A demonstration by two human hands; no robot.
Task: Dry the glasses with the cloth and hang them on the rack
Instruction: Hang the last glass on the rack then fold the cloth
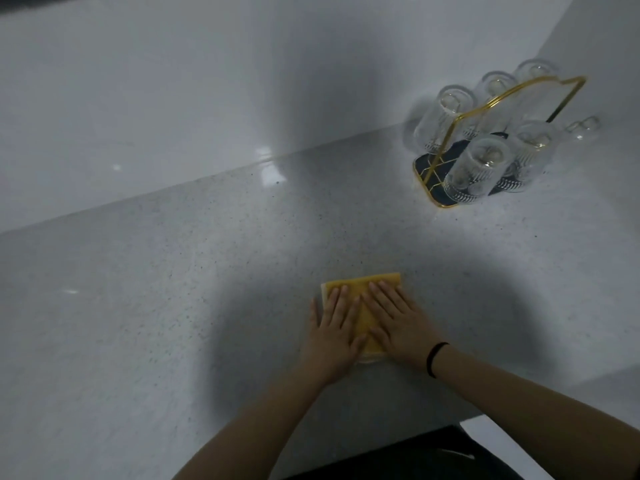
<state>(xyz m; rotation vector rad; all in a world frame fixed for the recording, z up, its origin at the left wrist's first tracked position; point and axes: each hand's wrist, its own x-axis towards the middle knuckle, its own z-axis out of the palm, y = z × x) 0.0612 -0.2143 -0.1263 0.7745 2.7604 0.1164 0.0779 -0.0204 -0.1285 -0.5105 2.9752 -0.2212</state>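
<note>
Yellow cloth [363, 287], folded into a rough rectangle, lies flat on the speckled grey counter [173, 271] near the front edge, a little right of centre. Both hands press down on it with straight fingers held close together, palms flat, gripping nothing. The left hand [334, 329] covers the cloth's left side, its little finger resting off the edge on the counter; the right hand [398, 323] covers the right side, and the two index fingers meet or cross over the middle of the cloth. A black band [434, 358] circles the right wrist. Only the far strip of the cloth and a narrow wedge between the hands show. Well apart from the hands, in the far right corner where the counter meets the pale wall [207, 81], stands the rack [498, 98]: a thin gold wire frame rising from a dark base with a gold rim. Clear glasses [478, 168] sit on it upside down, bases up; five show clearly, three in the far row and two in the near row. A sixth glass at the far right end is blurred and partly hidden, so I cannot tell whether it is on the rack or beside it. Soft dark shadow falls over the counter around the arms.
</note>
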